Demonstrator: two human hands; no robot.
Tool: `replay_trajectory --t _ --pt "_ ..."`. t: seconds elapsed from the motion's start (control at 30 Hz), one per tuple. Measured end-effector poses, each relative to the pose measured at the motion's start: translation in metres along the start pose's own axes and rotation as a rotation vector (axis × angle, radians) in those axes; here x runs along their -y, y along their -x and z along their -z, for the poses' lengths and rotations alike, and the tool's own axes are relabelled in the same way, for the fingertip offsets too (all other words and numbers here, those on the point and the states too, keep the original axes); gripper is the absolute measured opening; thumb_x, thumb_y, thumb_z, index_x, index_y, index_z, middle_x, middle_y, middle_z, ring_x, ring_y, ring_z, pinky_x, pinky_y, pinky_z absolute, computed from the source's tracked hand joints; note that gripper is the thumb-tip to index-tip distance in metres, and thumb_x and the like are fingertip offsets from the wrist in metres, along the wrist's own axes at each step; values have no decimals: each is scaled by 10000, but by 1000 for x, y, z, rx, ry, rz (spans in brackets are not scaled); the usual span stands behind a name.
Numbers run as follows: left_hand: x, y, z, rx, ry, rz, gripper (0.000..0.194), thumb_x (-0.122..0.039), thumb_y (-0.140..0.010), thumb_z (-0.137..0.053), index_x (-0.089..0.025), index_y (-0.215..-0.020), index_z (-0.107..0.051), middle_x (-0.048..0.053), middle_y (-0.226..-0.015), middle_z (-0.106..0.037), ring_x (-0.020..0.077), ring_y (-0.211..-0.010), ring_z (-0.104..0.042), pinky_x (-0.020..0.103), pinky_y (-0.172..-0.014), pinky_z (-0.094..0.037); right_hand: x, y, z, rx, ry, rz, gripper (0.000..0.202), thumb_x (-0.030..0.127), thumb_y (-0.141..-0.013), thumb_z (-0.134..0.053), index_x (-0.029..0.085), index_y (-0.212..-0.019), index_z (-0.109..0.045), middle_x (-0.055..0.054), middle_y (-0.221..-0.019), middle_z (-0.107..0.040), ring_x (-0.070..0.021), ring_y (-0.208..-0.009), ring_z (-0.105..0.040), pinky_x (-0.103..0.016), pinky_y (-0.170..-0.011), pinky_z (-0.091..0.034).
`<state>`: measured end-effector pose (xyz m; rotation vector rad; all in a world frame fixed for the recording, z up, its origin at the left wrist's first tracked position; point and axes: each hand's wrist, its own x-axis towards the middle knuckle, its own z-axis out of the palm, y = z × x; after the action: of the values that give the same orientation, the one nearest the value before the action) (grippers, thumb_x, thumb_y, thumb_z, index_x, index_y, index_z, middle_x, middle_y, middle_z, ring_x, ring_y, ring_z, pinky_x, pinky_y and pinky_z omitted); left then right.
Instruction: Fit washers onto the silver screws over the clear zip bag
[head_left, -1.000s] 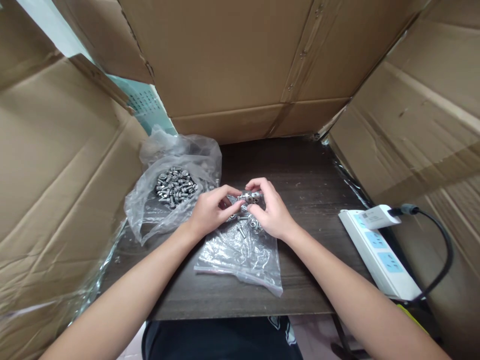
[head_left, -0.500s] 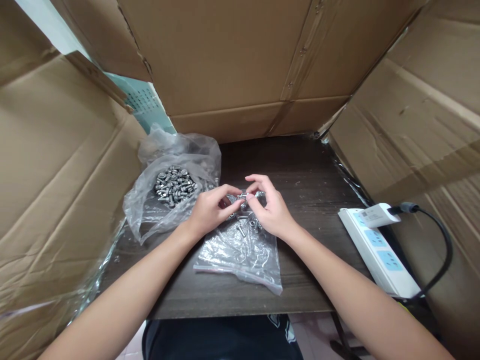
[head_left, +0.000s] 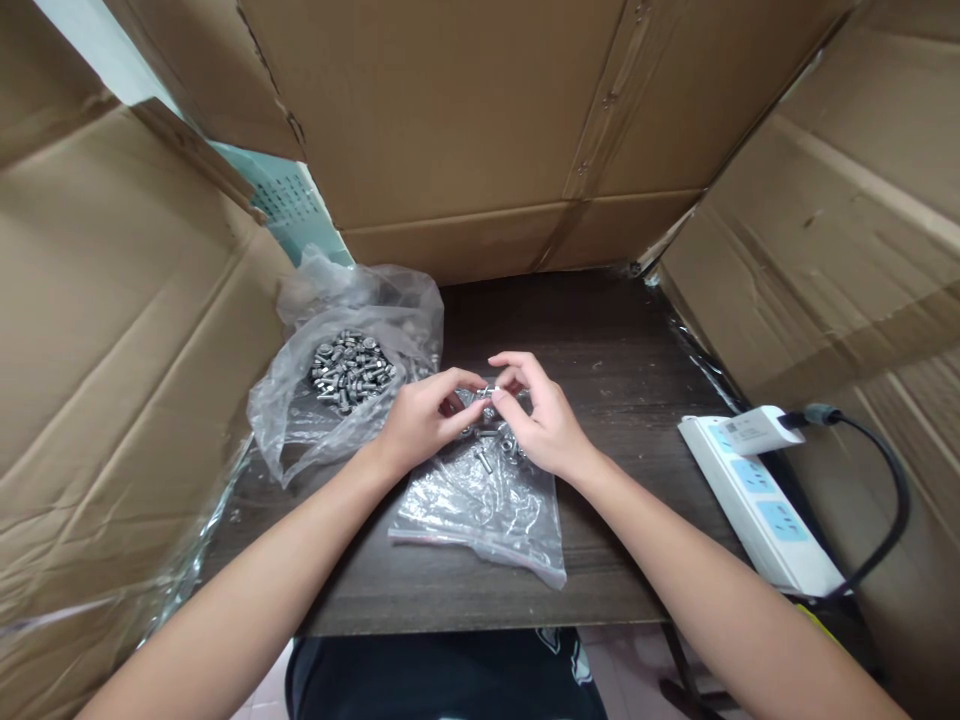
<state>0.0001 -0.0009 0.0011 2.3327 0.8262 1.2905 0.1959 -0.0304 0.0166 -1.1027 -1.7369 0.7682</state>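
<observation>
Thumb and fingertips of my left hand point(head_left: 429, 415) are closed on one end of a small metal bolt point(head_left: 486, 391). My right hand point(head_left: 541, 420) pinches the other end, its index finger raised and bent. Beneath both hands lies a flat clear zip bag point(head_left: 480, 510), with several loose bolts and nuts at its upper part. One short bolt point(head_left: 483, 460) lies by itself on the plastic. To the left, an open clear bag point(head_left: 289, 415) holds a heap of metal bolts point(head_left: 352, 370).
Cardboard walls point(head_left: 480, 110) surround the dark wooden table point(head_left: 600, 340) at the back and both sides. On the right is a white power strip point(head_left: 757, 510) with a plugged-in adapter point(head_left: 757, 430) and a black cable point(head_left: 896, 490).
Both hands stay nearly in place, with the bolt still between them. The right fingers have shifted very slightly.
</observation>
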Motion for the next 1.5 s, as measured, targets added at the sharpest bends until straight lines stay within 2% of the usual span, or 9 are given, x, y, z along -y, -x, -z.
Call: replay_trajectory --t 0.07,0.2,0.33,0.47,0.57,0.7,0.83,0.97,1.5 --pt "0 0 0 3 0 3 133 -253 -983 -714 -147 -1060 -692 21 -878 -767 76 -572 -663 166 -570 -544 1 0 1 -3 14 -45 228 312 -1016 -489 206 -1203 -566 13 -749 -583 -169 -695 -586 -332 -715 -468" --pt "0 0 0 12 6 17 129 -233 -977 -718 -147 -1069 -694 26 -898 -770 75 -578 -665 164 -564 -540 2 0 2 -24 19 27 341 248 -912 -570 207 -1249 -535 -47 -998 -661 -193 -875 -634 -351 -816 -497" --pt "0 0 0 2 14 8 129 -219 -966 -733 -148 -1065 -691 21 -897 -770 73 -585 -670 156 -571 -539 3 0 2 -15 68 -66 217 299 -1006 -484 221 -1188 -571 7 -736 -594 -182 -713 -597 -348 -754 -476" --pt "0 0 0 12 10 13 118 -219 -976 -714 -148 -1068 -691 24 -903 -769 74 -583 -669 161 -572 -539 3 0 1 -20 57 -9 311 297 -945 -566 221 -1245 -540 -41 -940 -667 -202 -839 -638 -344 -761 -491" --pt "-1 0 0 15 11 17 119 -222 -976 -715 -149 -1066 -688 21 -899 -770 74 -585 -668 161 -581 -538 2 0 1 7 54 -55 244 309 -1010 -487 216 -1223 -561 1 -767 -619 -185 -727 -615 -346 -744 -482" --pt "-1 0 0 16 18 19 121 -212 -977 -711 -150 -1078 -688 21 -911 -771 73 -593 -672 157 -579 -532 2 1 0 -5 32 2 287 279 -958 -552 211 -1237 -545 -33 -940 -667 -189 -830 -645 -345 -783 -493" --pt "1 1 -1 21 14 24 126 -230 -977 -713 -155 -1076 -688 14 -888 -767 76 -584 -670 167 -576 -535 1 0 0 8 23 -34 222 289 -1019 -479 216 -1214 -554 7 -773 -610 -173 -725 -618 -338 -749 -488" --pt "2 1 -1 24 13 35 123 -234 -981 -700 -156 -1076 -689 21 -895 -767 80 -587 -672 173 -573 -540 -1 -1 -1 8 18 27 262 250 -967 -544 221 -1227 -539 -37 -954 -651 -186 -863 -652 -340 -811 -519" --pt "-1 3 -1 56 38 43 159 -187 -964 -690 -165 -1121 -683 23 -922 -767 79 -573 -665 179 -569 -533 1 0 -1 33 44 32 272 216 -986 -488 203 -1251 -549 -17 -876 -636 -168 -770 -621 -324 -763 -507"
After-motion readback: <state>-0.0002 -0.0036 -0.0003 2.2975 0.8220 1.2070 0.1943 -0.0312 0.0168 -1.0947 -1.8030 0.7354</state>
